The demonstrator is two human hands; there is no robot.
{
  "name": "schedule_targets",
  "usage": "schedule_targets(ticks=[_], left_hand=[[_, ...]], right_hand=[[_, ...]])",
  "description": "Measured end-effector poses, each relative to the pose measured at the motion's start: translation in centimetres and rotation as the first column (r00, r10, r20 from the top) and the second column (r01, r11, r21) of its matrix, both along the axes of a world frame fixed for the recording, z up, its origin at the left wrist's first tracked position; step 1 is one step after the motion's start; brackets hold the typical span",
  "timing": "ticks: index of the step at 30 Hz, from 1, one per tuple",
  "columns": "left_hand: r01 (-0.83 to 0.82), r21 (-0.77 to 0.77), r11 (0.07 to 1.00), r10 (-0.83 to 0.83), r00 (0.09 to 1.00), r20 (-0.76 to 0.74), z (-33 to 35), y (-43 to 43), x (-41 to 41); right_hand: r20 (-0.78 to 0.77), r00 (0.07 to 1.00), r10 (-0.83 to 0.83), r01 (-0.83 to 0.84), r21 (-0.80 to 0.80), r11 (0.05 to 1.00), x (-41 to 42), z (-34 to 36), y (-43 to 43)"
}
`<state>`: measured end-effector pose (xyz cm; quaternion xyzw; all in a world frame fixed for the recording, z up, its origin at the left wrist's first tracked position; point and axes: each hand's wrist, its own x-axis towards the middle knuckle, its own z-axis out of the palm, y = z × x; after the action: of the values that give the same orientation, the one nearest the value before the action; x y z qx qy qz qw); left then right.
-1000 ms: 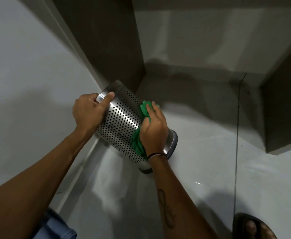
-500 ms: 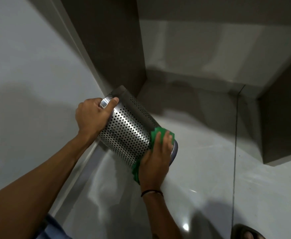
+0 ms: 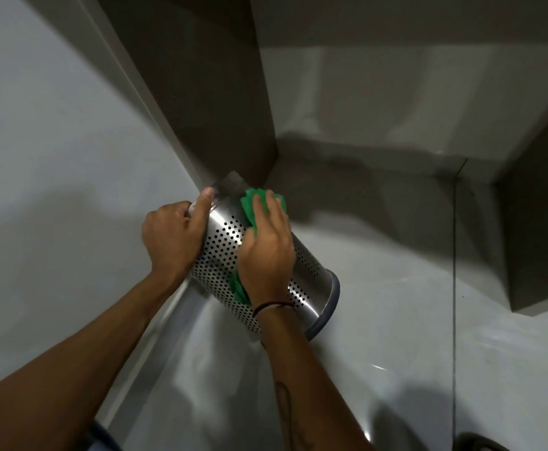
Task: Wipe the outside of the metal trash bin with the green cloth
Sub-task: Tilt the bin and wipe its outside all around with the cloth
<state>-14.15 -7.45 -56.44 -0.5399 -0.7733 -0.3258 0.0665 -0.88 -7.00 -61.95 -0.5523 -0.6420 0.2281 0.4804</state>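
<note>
The perforated metal trash bin [image 3: 220,245] is held tilted above the floor, its open rim at the upper left and its dark-ringed base at the lower right. My left hand [image 3: 171,239] grips the rim, thumb lying along the bin's shiny upper band. My right hand [image 3: 266,252] presses the green cloth [image 3: 249,206] flat against the bin's side near the rim. Cloth shows beyond my fingertips and again under my wrist; the rest is hidden by the hand.
A white wall [image 3: 54,141] runs along the left, meeting a dark brown panel [image 3: 201,92] in the corner just behind the bin. Glossy grey floor tiles [image 3: 396,320] lie below. Another dark panel [image 3: 542,239] stands at the right. A sandalled foot [image 3: 480,444] shows at the bottom right.
My right hand has slid the green cloth from the bin's base end up along its side to near the rim. My left hand keeps its grip on the rim.
</note>
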Motion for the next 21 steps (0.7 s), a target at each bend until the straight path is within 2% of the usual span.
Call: schedule_targets(ticks=[2,5,9,12,15,17,19,21], left_hand=[[-0.008,0.010,1.000,0.008,0.999,-0.037,-0.1,0.1,0.3],[-0.008,0.026,1.000,0.009,0.999,-0.041,-0.3,0.4,0.3],[-0.026,0.020,0.999,0.026,0.999,-0.023,-0.4,1.0,0.2],[-0.020,0.022,1.000,0.019,0.999,0.033,-0.5,0.9,-0.7],[0.017,0.049,0.999,-0.019,0.999,0.040,-0.4,0.3,-0.5],[0.010,0.046,0.999,-0.010,1.000,0.010,-0.1,0.1,0.2],[-0.019,0.033,0.999,0.020,0.999,-0.026,0.1,0.3,0.5],[-0.049,0.025,0.998,0.050,0.997,-0.053,0.1,0.7,0.6]], right_hand=[[-0.011,0.991,-0.132,0.131,-0.047,0.990,1.7,-2.8,-3.2],[0.059,0.953,-0.298,0.302,-0.091,0.949,4.5,-7.1,-7.6],[0.048,0.934,-0.355,0.357,-0.201,0.912,5.8,-7.5,-6.6],[0.010,0.955,-0.297,0.273,-0.423,0.864,7.4,-5.0,-2.6],[-0.090,0.982,-0.165,0.054,-0.703,0.709,10.0,-4.5,3.0],[-0.153,0.980,-0.125,-0.041,-0.775,0.631,11.0,-4.3,4.7],[-0.136,0.972,-0.192,0.024,-0.754,0.656,10.5,-4.1,3.6],[-0.071,0.948,-0.310,0.205,-0.608,0.767,8.6,-3.8,-0.2]])
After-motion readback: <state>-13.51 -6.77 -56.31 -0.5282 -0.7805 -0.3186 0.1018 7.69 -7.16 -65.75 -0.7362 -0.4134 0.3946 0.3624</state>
